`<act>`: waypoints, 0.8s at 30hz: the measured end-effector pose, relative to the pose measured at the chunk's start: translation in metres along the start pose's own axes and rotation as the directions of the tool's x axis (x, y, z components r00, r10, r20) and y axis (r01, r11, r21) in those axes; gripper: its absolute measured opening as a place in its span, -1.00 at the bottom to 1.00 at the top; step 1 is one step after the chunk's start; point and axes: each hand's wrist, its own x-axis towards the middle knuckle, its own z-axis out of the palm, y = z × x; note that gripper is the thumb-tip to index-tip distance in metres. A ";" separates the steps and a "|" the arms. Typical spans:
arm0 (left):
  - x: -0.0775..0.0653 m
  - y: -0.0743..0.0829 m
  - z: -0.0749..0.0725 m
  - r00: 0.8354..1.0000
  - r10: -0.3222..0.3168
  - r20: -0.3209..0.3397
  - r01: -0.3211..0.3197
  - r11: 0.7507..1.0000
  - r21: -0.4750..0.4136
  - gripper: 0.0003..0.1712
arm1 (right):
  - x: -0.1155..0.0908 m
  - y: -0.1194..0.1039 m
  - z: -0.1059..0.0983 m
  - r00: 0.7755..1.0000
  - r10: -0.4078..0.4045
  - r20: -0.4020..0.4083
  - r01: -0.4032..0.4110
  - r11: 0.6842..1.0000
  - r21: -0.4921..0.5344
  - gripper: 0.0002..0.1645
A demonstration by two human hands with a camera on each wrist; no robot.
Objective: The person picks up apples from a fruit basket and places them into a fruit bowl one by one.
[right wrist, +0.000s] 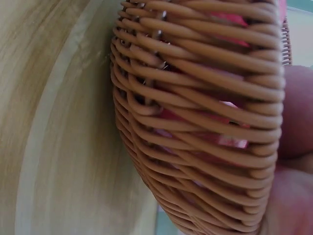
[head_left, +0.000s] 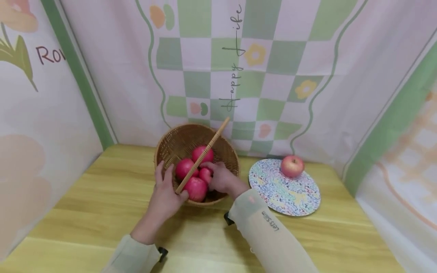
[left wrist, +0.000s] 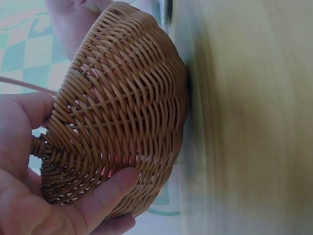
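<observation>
A brown wicker basket with a thin arched handle stands on the table, with several red apples inside. My left hand grips its near left rim by the foot of the handle; in the left wrist view the thumb is over the rim and the fingers lie along the woven outer wall. My right hand reaches in over the right rim, fingers curled round a red apple beside the others. From the right wrist, the basket wall hides most of that hand.
Right of the basket lies a round, multicoloured patterned plate, bearing one red-yellow apple at its far edge. A printed curtain hangs directly behind the wooden table, with more cloth on both sides.
</observation>
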 end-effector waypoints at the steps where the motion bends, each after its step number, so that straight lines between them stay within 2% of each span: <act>1: 0.000 0.000 0.000 1.000 0.000 0.000 0.000 1.000 0.001 0.06 | 0.000 0.000 0.000 1.000 0.008 0.011 -0.008 1.000 -0.002 -0.03; 5: 0.000 -0.001 0.000 1.000 0.002 0.000 -0.002 1.000 -0.003 0.06 | -0.001 0.000 0.002 0.999 0.020 0.025 -0.020 0.999 -0.034 -0.01; 12: 0.000 -0.002 0.001 1.000 -0.009 -0.002 0.009 1.000 0.007 0.06 | -0.002 -0.001 0.002 0.999 -0.027 -0.030 0.025 0.998 -0.065 -0.06; 17: -0.001 0.000 0.001 1.000 -0.020 0.004 0.020 1.000 0.014 0.05 | -0.005 -0.002 -0.005 0.997 0.002 -0.071 0.003 0.997 0.075 0.01; 24: -0.002 -0.001 0.001 1.000 -0.021 0.015 0.021 1.000 -0.003 0.05 | -0.011 -0.002 -0.011 0.992 0.027 -0.120 0.003 0.970 0.244 0.04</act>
